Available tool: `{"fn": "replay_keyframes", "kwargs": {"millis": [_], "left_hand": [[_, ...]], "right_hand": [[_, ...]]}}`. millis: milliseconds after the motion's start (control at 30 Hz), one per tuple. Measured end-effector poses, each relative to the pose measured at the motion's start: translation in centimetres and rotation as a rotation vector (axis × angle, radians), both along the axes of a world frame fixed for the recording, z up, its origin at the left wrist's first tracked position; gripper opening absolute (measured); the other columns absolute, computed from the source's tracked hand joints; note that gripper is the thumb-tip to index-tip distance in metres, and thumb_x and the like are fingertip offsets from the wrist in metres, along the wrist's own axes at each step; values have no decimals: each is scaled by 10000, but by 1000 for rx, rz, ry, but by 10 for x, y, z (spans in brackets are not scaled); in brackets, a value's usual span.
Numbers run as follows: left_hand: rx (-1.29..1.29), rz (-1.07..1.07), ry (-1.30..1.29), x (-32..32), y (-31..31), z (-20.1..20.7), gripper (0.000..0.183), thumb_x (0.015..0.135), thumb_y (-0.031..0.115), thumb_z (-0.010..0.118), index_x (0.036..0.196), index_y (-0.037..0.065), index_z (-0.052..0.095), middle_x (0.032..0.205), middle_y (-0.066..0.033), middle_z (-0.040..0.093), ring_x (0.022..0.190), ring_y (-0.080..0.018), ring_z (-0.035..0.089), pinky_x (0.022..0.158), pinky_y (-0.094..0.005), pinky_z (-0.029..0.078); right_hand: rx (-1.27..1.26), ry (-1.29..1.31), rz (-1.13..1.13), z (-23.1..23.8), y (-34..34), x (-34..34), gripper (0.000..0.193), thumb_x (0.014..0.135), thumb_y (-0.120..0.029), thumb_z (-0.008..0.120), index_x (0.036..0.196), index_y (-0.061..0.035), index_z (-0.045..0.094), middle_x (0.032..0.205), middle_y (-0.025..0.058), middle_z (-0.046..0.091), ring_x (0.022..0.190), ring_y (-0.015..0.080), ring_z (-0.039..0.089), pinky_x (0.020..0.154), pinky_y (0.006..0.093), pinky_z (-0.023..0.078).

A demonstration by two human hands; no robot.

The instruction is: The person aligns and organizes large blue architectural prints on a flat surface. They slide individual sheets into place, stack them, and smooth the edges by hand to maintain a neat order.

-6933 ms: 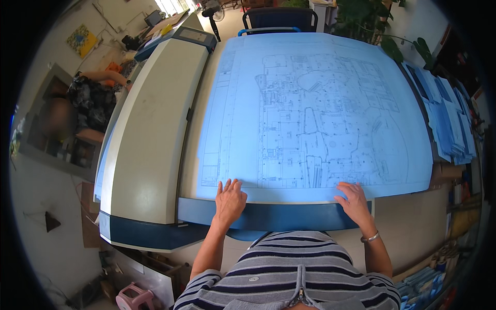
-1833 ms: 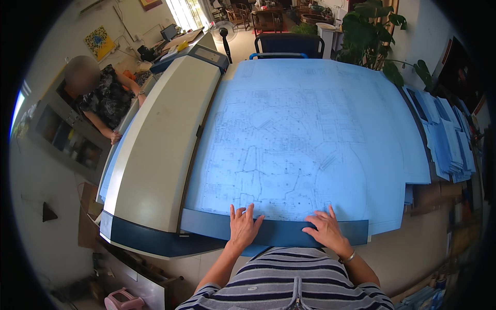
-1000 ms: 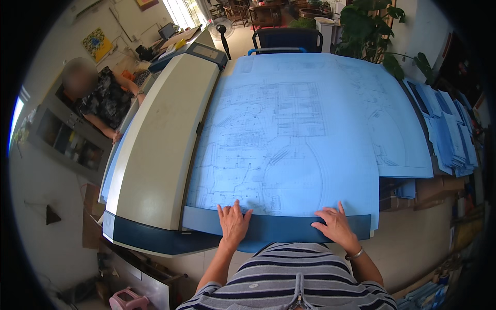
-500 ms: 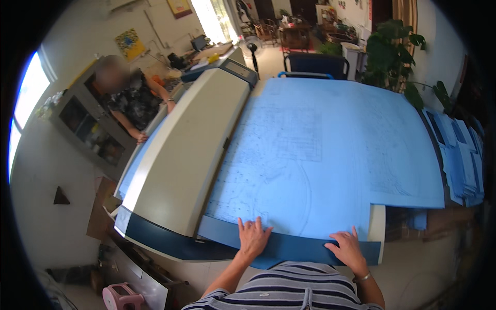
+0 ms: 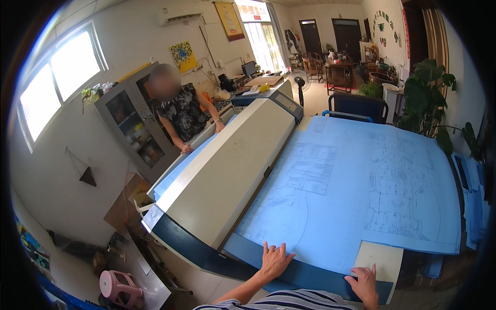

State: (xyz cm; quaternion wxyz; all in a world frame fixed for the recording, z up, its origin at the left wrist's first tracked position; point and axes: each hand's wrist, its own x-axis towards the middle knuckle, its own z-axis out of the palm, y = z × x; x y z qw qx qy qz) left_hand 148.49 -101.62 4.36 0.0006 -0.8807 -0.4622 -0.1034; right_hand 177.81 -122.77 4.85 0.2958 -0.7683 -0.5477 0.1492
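Note:
A wide plotter-like machine (image 5: 222,165), cream with dark blue ends, stands in front of me. Large blue sheets with line drawings (image 5: 310,212) lie across its bed, with one long side against the cream cover. My left hand (image 5: 275,261) rests with its fingers spread over the near edge of the sheet and the dark blue front rail (image 5: 315,276). Further right, my right hand (image 5: 364,285) sits on the same rail with thumb and fingers apart. It is beside a bare cream patch of the bed (image 5: 382,258). Neither hand grips anything.
Across the machine stands another person (image 5: 181,111), hands at blue paper on its far side. Folded blue papers (image 5: 474,201) hang at the right, below a leafy plant (image 5: 426,98). A blue-framed chair (image 5: 358,108) stands beyond the bed. A pink stool (image 5: 121,288) is lower left.
My view has tilted up and turned left, so the room shows more. Beside my right hand, the cream patch has widened as the sheet's edge shifted left toward the cover. Both hands stay open.

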Motion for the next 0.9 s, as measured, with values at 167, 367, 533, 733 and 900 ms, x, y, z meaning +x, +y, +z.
{"fn": "replay_keyframes", "kwargs": {"millis": [167, 367, 533, 733, 900], "left_hand": [[-49, 45, 22, 2, -5, 3, 620, 968, 495, 595, 1278, -42, 576, 949, -197, 719, 1081, -380, 621, 1126, -668, 243], [-55, 26, 9, 4, -2, 10, 641, 979, 510, 570, 1291, -49, 571, 963, -183, 723, 1108, -384, 607, 1130, -674, 227], [65, -20, -28, 1, -3, -3, 653, 973, 531, 564, 1253, -58, 591, 937, -198, 713, 1039, -370, 627, 1112, -689, 243], [-92, 57, 72, 0, -1, 12, 667, 979, 533, 554, 1332, -32, 561, 1065, -186, 712, 1127, -378, 603, 1138, -685, 200], [-12, 22, 1, 4, -1, 9, 646, 977, 535, 550, 1255, -46, 588, 954, -205, 703, 1024, -377, 627, 1108, -688, 246]], "right_hand": [[7, 22, 18, 3, 1, 0, 332, 784, -297, 816, 1017, -75, 738, 1017, 119, 732, 1057, 312, 652, 1179, 622, 207], [1, 5, 27, -4, 0, 7, 331, 769, -278, 828, 1015, -75, 736, 1009, 126, 731, 1063, 314, 648, 1182, 626, 191], [36, -26, 65, -15, 4, 13, 335, 769, -274, 825, 1029, -83, 731, 1001, 129, 732, 1076, 314, 644, 1181, 634, 186], [212, -69, 159, -25, 1, 29, 330, 840, -200, 736, 1152, -96, 710, 926, 161, 724, 826, 337, 692, 783, 403, 567], [236, -97, 188, -30, 4, 38, 288, 866, -154, 697, 1139, -66, 709, 996, 189, 715, 874, 347, 690, 806, 406, 566]]}}
